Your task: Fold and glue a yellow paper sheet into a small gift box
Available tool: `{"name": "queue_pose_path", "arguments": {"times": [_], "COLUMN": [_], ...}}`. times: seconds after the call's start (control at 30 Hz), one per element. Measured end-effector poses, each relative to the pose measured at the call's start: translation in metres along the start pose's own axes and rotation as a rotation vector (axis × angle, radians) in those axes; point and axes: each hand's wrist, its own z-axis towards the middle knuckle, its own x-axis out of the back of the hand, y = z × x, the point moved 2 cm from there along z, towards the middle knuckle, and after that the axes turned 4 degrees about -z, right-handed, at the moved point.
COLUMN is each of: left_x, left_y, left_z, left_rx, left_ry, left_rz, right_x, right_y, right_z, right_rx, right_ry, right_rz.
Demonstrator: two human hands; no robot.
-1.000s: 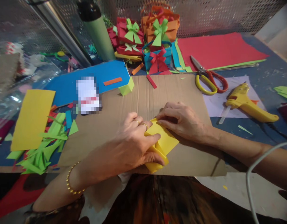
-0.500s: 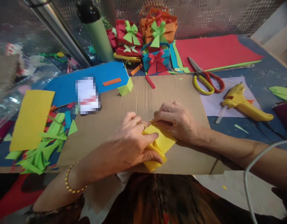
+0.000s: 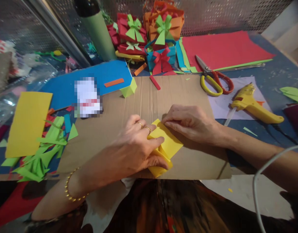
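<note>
A piece of folded yellow paper (image 3: 171, 141) lies at an angle on the brown cardboard sheet (image 3: 110, 113). My left hand (image 3: 139, 145), with rings on its fingers, is closed on the paper's left part, thumb and index finger gripping the folded layers. Part of the paper is hidden under that hand. At the paper's far right edge is my right hand (image 3: 191, 124), its fingers curled and pressed together, the fingertips touching the edge.
Red-and-yellow scissors (image 3: 212, 79) and a yellow glue gun (image 3: 257, 105) lie to the right. Small paper bags with bows (image 3: 162, 60) stand behind, near a green bottle (image 3: 97, 35). Green paper scraps (image 3: 47, 155) and a yellow sheet (image 3: 28, 124) lie left, near a blurred-out phone-like object (image 3: 88, 98).
My right hand has shifted slightly right, uncovering the paper's far corner. My left hand keeps its hold on the paper. The view has shifted a little.
</note>
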Motion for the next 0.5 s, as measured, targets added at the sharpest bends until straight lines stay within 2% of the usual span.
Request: {"name": "queue_pose_path", "arguments": {"times": [0.1,0.23,0.5], "left_x": [0.002,0.006,0.027], "left_y": [0.001,0.0,-0.018], "left_z": [0.001,-0.001,0.001], "left_rx": [-0.008,0.001,-0.012], "left_ry": [-0.02,-0.053,-0.215], "left_rz": [-0.006,-0.039,-0.196], "right_x": [-0.002,-0.01,-0.015], "right_y": [-0.008,-0.011,-0.006], "right_z": [-0.01,-0.017,-0.018], "right_rx": [0.066,0.111,0.115], "right_ry": [-0.06,-0.058,-0.065], "right_rz": [-0.06,-0.152,-0.149]}}
